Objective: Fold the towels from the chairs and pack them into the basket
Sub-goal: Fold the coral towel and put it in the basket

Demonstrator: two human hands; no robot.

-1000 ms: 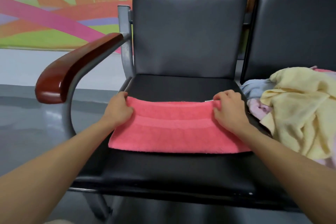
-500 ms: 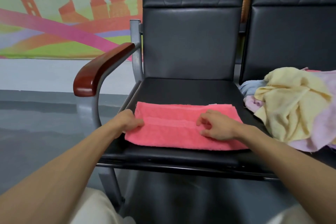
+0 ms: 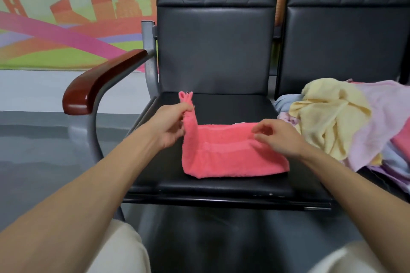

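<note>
Fingers (image 3: 180,109) of left hand (image 3: 169,127) pinching left end of pink towel (image 3: 226,157), raised upright, rest lying folded on black chair seat (image 3: 230,106), long axis left to right, right hand (image 3: 280,138) fingers loosely spread over right end, contact unclear

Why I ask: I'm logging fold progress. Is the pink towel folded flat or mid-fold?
Mid-fold: the towel lies as a folded strip on the seat, but the left hand pinches its left end up off it.
</note>
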